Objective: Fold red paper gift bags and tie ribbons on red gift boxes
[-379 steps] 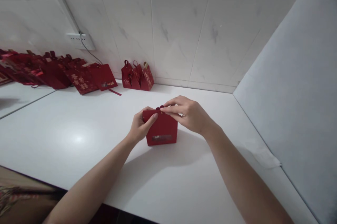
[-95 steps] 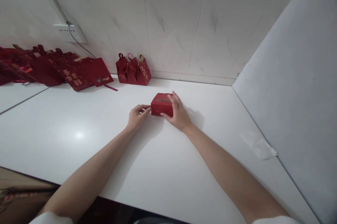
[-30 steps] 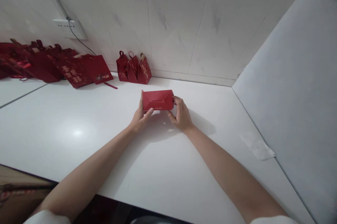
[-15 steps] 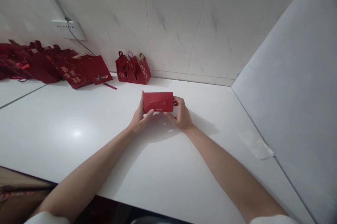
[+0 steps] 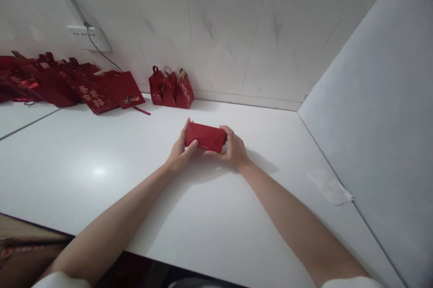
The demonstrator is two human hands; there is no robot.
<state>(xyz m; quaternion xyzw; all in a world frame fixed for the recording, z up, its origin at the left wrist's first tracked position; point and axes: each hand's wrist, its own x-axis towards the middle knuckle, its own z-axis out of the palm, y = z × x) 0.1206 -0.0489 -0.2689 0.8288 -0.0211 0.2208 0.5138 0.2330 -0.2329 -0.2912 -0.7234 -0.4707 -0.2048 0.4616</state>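
A red paper gift box is held over the white table, its folded-flap face turned up toward me and its right end tipped slightly down. My left hand grips the box's left end, thumb on the near edge and fingers along the side. At the right end my right hand curls around the corner, with fingers at the far edge and thumb under the near edge. The box's underside and some of my right fingertips are hidden.
Three small red gift boxes with loops stand against the tiled wall. Several flat red bags lie at the back left, below a power strip. White paper lies on the table by the right-hand panel.
The box has tilted, its right end dropping toward me. My right hand has closed in around that end, while my left hand stays nearly in place.
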